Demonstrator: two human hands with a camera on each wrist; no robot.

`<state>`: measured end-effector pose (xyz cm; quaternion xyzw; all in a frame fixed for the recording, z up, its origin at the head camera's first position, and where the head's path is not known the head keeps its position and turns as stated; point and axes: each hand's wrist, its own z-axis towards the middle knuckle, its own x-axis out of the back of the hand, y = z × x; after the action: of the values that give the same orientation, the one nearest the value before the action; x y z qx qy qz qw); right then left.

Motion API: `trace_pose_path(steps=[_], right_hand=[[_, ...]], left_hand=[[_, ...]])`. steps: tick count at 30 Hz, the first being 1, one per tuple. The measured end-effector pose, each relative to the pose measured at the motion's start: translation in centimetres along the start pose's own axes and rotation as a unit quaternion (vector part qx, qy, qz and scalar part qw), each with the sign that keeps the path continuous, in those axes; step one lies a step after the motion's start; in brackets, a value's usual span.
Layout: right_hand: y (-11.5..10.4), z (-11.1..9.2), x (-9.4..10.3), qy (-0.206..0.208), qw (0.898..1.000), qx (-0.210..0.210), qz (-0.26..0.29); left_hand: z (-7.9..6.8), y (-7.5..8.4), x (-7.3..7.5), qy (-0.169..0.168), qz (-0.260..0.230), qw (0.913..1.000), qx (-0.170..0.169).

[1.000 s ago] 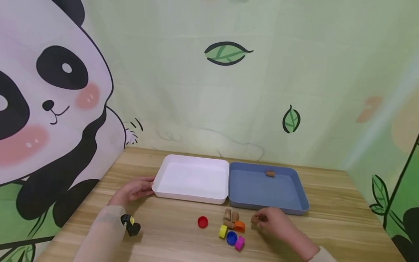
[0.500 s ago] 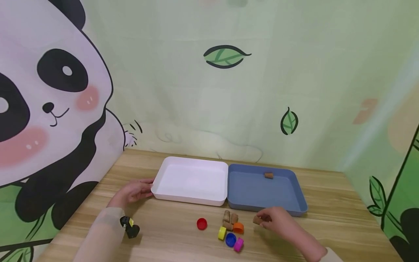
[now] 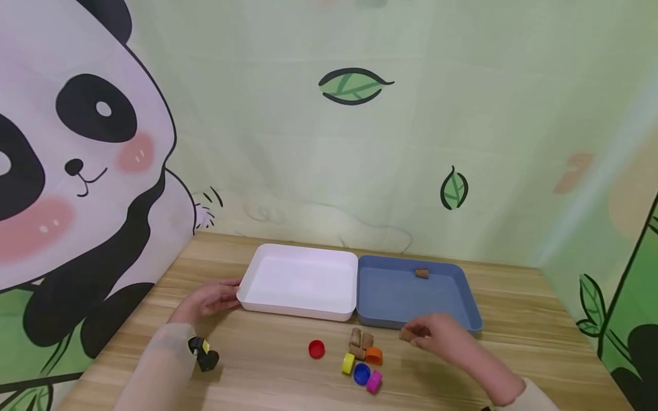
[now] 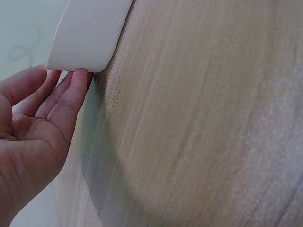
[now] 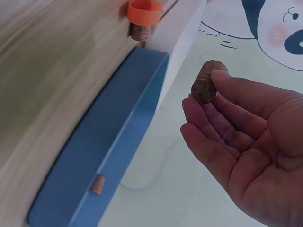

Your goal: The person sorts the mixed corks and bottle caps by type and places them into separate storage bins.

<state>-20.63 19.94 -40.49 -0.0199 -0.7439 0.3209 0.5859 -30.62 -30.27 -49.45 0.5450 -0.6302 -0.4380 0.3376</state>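
Note:
My right hand [image 3: 437,335] pinches a brown cork [image 5: 208,81] between thumb and fingers, raised off the table near the front edge of the blue tray [image 3: 401,291]. Inside that tray, toward the back, lies another cork [image 3: 421,273]. My left hand [image 3: 213,299] touches the left end of the white tray [image 3: 303,282]. In the left wrist view its fingertips rest against the tray's wall [image 4: 87,42], fingers fairly straight. Several corks [image 3: 356,337] lie grouped in front of the trays.
Round plastic caps lie by the corks: orange [image 3: 374,356], yellow [image 3: 348,363], blue [image 3: 362,374] and magenta [image 3: 374,381]. A red cap [image 3: 316,349] sits apart to their left. Behind the wooden table [image 3: 267,365] hangs a printed panda backdrop [image 3: 288,142].
My right hand has lifted the cork from beside the pile and moved it slightly up toward the blue tray. The left hand stays at the white tray.

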Motion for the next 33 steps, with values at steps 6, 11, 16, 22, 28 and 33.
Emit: trace_pose_path(steps=[6, 11, 16, 22, 28, 33], right_hand=[[-0.8, 0.0, 1.1, 0.004, 1.000, 0.004, -0.012], [-1.3, -0.1, 2.2, 0.004, 1.000, 0.005, -0.021], [-1.7, -0.1, 3.3, 0.010, 0.999, 0.024, -0.042], [-2.0, 0.1, 4.1, 0.019, 0.997, 0.047, -0.050], [-2.3, 0.3, 5.0, 0.031, 0.996, 0.058, -0.059], [-2.5, 0.3, 5.8, 0.048, 0.994, 0.068, -0.070]], left_hand=[[-0.1, 0.1, -0.1, 0.001, -0.003, 1.0000, -0.002], [0.0, 0.0, 0.0, 0.006, 0.005, 1.0000, -0.001], [0.0, 0.1, -0.1, 0.020, 0.008, 0.9998, 0.006], [-0.1, 0.2, 0.0, 0.009, 0.011, 0.9999, 0.004], [-0.1, 0.1, 0.1, 0.008, 0.008, 0.9999, 0.001], [0.0, 0.0, 0.1, 0.006, 0.008, 0.9999, -0.004]])
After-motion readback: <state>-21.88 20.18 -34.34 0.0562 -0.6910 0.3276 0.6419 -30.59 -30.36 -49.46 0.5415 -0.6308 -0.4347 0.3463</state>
